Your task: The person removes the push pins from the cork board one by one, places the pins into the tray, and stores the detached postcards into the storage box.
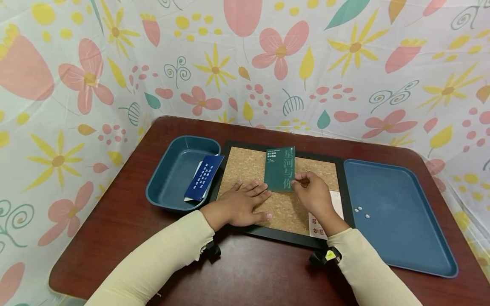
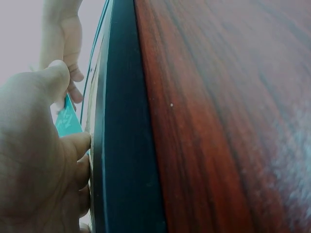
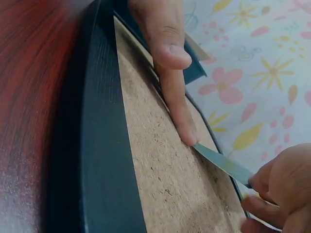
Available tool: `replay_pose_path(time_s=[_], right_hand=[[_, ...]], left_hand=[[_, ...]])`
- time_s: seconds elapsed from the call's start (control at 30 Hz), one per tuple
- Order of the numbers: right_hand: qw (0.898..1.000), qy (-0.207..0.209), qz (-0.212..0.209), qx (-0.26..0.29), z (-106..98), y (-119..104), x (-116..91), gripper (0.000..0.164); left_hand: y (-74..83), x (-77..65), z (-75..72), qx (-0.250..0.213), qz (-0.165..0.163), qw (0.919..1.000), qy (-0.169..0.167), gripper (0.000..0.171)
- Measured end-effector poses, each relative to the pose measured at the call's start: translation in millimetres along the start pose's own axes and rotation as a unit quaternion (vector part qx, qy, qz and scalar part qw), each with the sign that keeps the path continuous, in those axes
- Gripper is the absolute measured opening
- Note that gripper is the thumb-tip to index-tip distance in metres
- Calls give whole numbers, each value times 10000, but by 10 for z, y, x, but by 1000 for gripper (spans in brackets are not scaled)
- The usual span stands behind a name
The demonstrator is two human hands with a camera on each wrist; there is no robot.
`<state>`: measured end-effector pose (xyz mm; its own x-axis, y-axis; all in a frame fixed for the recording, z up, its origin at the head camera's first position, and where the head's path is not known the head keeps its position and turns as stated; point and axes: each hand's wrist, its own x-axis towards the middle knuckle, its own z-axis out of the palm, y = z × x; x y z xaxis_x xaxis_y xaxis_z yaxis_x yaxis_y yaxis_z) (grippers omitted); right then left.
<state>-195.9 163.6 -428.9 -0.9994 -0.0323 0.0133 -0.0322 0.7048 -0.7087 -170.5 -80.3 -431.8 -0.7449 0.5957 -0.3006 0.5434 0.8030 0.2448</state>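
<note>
A green card [image 1: 278, 170] with pale printed characters lies over the cork board [image 1: 245, 165], which has a black frame. My right hand [image 1: 314, 195] pinches the card's lower right edge between thumb and finger. In the right wrist view that edge of the card [image 3: 226, 164] is tilted up off the cork. My left hand [image 1: 243, 207] rests palm down on the board with straight fingers, its fingertips at the card's lower left edge. Partly under my right forearm, a whitish card with red characters [image 1: 318, 228] lies at the board's lower right.
Left of the board stands a blue bin [image 1: 165, 178], with a dark blue card [image 1: 204, 177] and paler cards leaning over its right rim. A flat blue tray [image 1: 398, 221] on the right holds three small white pieces [image 1: 367, 216]. A patterned cloth [image 1: 237, 76] hangs behind the table.
</note>
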Motion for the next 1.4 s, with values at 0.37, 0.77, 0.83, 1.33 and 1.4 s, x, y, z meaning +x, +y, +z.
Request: replay_pose_path(time_s=[0.37,0.77,0.83,1.33,1.4], right_hand=[[9977,-376,109,556,-18,33,-36,55],[9866,-427,368,1528,11,75,-74,50],[9848,-463,452,1615,5,85,-84,51],[9785,-472,583,1919,-14,120,-186,52],[9795,-421,580,1880,-20,120,-193,51]], left_hand=[[12,-21,-28,15,35,10000,-3,77],[16,-30,-56,3,60,10000,45,77],[22,-30,-66,-23,74,9999,104,76],[15,-237,-310,-700,574,9790,1827,49],[11,-294,-372,-809,551,9743,2030,45]])
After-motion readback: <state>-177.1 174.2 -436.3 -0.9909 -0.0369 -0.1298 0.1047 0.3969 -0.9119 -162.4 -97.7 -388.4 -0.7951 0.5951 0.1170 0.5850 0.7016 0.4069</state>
